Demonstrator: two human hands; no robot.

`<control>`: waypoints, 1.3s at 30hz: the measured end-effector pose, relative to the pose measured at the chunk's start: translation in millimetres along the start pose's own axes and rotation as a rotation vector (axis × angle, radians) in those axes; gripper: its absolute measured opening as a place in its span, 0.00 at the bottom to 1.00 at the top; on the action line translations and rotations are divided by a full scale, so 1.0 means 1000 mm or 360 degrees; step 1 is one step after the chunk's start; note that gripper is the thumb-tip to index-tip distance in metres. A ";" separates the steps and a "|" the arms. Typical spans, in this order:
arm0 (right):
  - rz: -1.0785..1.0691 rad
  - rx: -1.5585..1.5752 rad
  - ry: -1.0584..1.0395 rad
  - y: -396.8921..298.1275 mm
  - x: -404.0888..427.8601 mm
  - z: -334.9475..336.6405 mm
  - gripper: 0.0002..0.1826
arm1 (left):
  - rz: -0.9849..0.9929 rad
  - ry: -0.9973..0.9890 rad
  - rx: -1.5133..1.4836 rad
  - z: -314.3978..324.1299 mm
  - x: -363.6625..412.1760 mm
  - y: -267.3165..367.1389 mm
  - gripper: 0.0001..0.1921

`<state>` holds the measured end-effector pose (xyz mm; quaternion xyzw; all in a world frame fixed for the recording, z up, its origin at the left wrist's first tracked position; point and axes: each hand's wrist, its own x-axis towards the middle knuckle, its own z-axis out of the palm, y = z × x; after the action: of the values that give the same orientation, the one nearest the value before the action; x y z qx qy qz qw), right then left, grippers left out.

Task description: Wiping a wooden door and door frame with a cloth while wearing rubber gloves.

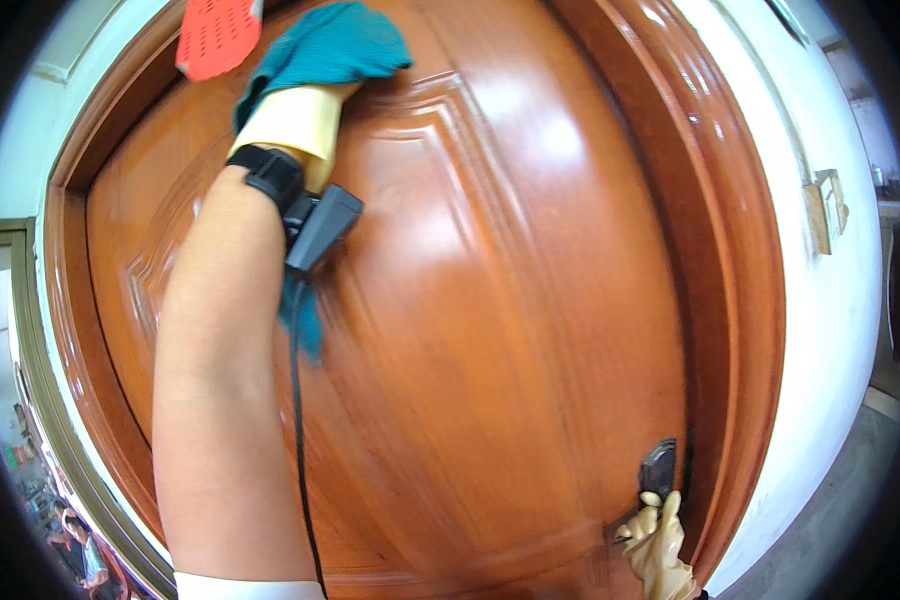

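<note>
A brown varnished wooden door (450,360) with raised panel moulding stands before me. My left hand (300,112), in a pale yellow glove, is high on the door. It holds a teal cloth (330,45), which drapes over the fingers against the wood and hides them. Another bit of teal cloth shows below the wrist, behind the arm. Low at the right edge of the door, my right hand (656,544), also gloved, has its fingers around the dark door handle (630,517) below its backplate (658,466).
A red perforated sheet (219,37) hangs near the door's top left. A black wrist device (324,227) trails a cable (298,405) along my left arm. The glossy wooden frame (750,315) surrounds the door. A wall switch (826,211) juts at right; a person (90,555) appears lower left.
</note>
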<state>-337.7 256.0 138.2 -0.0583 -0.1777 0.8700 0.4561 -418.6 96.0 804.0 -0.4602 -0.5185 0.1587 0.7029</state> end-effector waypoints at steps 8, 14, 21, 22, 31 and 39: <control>0.0134 0.0039 -0.0341 -0.010 0.003 -0.018 0.27 | 0.0484 -0.0074 -0.0182 0.022 0.069 0.112 0.15; 0.0204 0.0046 -0.0491 -0.014 0.000 -0.012 0.28 | 0.0170 0.0498 -0.0817 0.073 0.087 0.035 0.13; 0.0213 0.0094 -0.0626 -0.018 -0.002 -0.023 0.26 | -0.0346 0.0279 -0.3126 0.052 0.052 0.051 0.12; 0.0223 0.0090 -0.0622 -0.017 0.004 -0.027 0.26 | -0.0375 0.0239 -0.3542 0.050 0.038 0.068 0.13; 0.0404 0.0099 -0.0412 -0.034 -0.003 0.007 0.25 | -0.1706 0.0341 -0.4200 0.027 -0.148 0.251 0.26; 0.0377 -0.0006 -0.0389 -0.027 -0.002 -0.010 0.25 | -0.0268 0.0099 -0.4128 0.085 -0.076 0.148 0.24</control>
<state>-313.0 270.4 138.3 0.0266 -0.2255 0.9179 0.3254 -486.5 161.6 643.3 -0.7702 -0.3036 -0.5105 -0.2325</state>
